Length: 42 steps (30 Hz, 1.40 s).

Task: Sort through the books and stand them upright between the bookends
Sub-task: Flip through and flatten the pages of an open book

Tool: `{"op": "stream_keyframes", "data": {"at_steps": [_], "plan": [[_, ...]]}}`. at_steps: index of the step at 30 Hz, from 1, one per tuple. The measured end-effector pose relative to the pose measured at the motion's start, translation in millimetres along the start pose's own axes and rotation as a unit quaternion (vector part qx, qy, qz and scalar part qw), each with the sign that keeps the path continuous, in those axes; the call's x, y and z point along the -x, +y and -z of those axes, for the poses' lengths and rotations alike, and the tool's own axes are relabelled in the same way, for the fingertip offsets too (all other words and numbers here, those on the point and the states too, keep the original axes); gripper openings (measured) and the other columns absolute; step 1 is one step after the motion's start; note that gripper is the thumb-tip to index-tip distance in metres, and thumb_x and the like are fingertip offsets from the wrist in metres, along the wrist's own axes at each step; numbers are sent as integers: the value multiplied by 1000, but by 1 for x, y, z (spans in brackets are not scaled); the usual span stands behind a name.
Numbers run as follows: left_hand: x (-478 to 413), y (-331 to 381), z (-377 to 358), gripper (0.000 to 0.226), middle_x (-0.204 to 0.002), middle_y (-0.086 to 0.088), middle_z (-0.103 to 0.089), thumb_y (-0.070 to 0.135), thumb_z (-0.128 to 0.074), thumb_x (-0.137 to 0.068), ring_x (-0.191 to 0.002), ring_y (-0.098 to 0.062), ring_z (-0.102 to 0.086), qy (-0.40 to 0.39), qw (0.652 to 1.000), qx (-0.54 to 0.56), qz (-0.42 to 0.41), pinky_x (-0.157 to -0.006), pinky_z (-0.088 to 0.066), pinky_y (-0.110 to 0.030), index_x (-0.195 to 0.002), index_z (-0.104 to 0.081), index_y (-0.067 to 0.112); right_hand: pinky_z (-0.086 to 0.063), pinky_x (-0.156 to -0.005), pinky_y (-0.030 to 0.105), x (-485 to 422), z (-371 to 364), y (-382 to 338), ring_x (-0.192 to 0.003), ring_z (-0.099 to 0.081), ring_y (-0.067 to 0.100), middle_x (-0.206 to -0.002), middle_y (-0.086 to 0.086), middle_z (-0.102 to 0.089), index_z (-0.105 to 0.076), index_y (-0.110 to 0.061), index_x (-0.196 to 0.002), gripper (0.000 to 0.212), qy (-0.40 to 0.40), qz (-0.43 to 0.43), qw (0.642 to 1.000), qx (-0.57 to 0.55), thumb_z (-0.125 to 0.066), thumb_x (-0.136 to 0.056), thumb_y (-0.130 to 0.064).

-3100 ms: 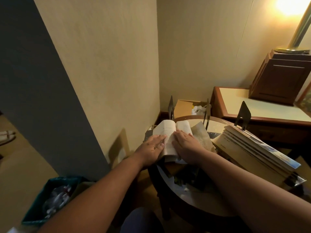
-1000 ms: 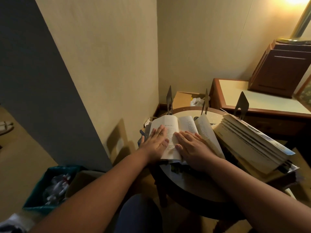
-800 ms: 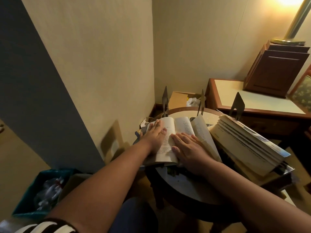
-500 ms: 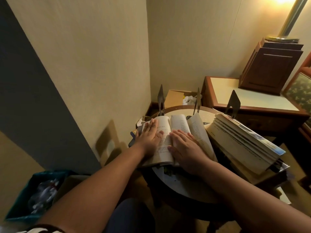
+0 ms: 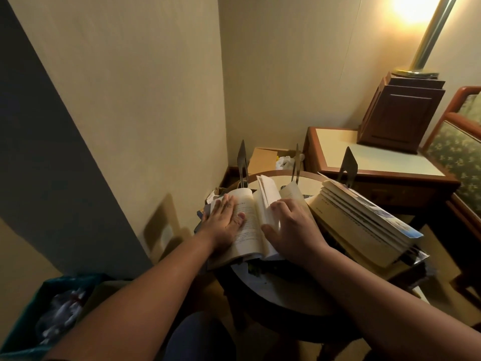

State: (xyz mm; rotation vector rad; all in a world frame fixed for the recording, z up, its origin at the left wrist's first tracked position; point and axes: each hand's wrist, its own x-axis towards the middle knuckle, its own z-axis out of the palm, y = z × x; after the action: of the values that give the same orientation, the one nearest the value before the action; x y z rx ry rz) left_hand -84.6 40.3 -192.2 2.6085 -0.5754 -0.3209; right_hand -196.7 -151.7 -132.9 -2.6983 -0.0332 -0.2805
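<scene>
An open book (image 5: 248, 225) lies on a pile on the round table (image 5: 294, 295). My left hand (image 5: 225, 221) presses flat on its left page. My right hand (image 5: 291, 227) rests on the right half, fingers curled round a sheaf of pages that stands lifted at the spine. A leaning stack of books (image 5: 364, 222) slopes against a dark metal bookend (image 5: 347, 165) on the right. Two more bookends stand behind the open book, the left bookend (image 5: 242, 162) and the middle bookend (image 5: 296, 165).
A wall runs close on the left. Behind the table are a cardboard box (image 5: 263, 160) and a wooden side cabinet (image 5: 374, 162) carrying a lamp base (image 5: 400, 110). A padded chair (image 5: 458, 157) stands at the right, a teal bin (image 5: 49, 313) on the floor lower left.
My right hand has lifted a sheaf of pages up from the right half; earlier it lay flat. My left hand slid slightly left on its page.
</scene>
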Motion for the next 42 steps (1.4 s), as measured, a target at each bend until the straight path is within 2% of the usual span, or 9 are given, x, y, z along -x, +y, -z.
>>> {"op": "stream_keyframes", "data": {"at_steps": [6, 9, 17, 22, 25, 31, 35, 38, 42], "plan": [[0, 3, 3, 75, -164, 9, 16, 69, -14, -95, -150, -14, 15, 1, 1000, 11, 9, -121, 3, -52, -156, 9, 32, -48, -104, 40, 3, 8, 1, -135, -43, 24, -152, 3, -39, -36, -26, -148, 64, -62, 12, 998, 17, -62, -93, -45], [0, 4, 4, 73, -164, 8, 14, 66, -17, -97, -150, -14, 13, 3, 1000, 13, 12, -121, 2, -50, -156, 8, 31, -46, -107, 43, 6, 14, 6, -139, -38, 26, -156, 2, -32, -41, -27, -146, 65, -89, 27, 995, 23, -64, -90, -51], [2, 10, 6, 72, -165, 5, 11, 64, -18, -98, -151, -18, 9, 9, 1000, 13, 14, -122, 2, -49, -156, 6, 30, -44, -109, 46, 11, 26, 12, -145, -28, 30, -162, -1, -18, -33, -26, -153, 94, -167, 46, 984, 39, -72, -76, -64], [3, 11, 7, 73, -165, 7, 10, 66, -18, -97, -151, -17, 9, 7, 1000, 15, 20, -121, 3, -48, -156, 5, 30, -48, -106, 44, 8, 26, 18, -142, -36, 27, -159, -2, -29, -38, -28, -150, 85, -135, 46, 990, 10, -78, -78, -53], [2, 11, 9, 72, -165, 5, 12, 66, -16, -97, -151, -18, 8, 5, 1000, 5, 14, -121, 2, -47, -156, 8, 30, -53, -97, 35, 6, 28, 19, -134, -46, 24, -152, -2, -41, -44, -28, -145, 76, -100, 48, 994, 1, -78, -80, -48], [1, 10, 11, 84, -165, 2, 10, 75, -17, -90, -152, -21, 2, 14, 1000, 21, -2, -122, -4, -49, -156, 9, 30, -50, -78, 22, 8, 36, 19, -118, -58, 20, -139, 2, -53, -45, -29, -141, 65, -60, 72, 996, 4, -72, -85, -50], [3, 13, 17, 72, -166, -3, -2, 60, -25, -99, -151, -24, -11, 58, 998, 24, -25, -121, -9, -44, -158, -4, 24, -52, -75, 21, 9, 39, 12, -111, -60, 19, -139, 3, -54, -48, -27, -138, 60, -48, 97, 994, -12, -67, -88, -52], [8, 13, 25, 57, -163, -6, -21, 41, -32, -105, -148, -24, -24, 119, 988, 47, -84, -118, -20, -37, -156, -20, 17, -50, -73, 18, 8, 38, 3, -108, -59, 15, -139, 1, -54, -53, -26, -134, 53, -45, 122, 991, -19, -66, -90, -51], [27, 14, 40, 52, -150, -6, -45, 26, -50, -98, -135, -24, -45, 187, 970, 79, -136, -110, -41, -36, -148, -40, 18, -58, -83, 36, 4, 34, -4, -118, -58, 22, -138, 1, -55, -56, -24, -131, 55, -36, 140, 989, -5, -60, -89, -59]]}}
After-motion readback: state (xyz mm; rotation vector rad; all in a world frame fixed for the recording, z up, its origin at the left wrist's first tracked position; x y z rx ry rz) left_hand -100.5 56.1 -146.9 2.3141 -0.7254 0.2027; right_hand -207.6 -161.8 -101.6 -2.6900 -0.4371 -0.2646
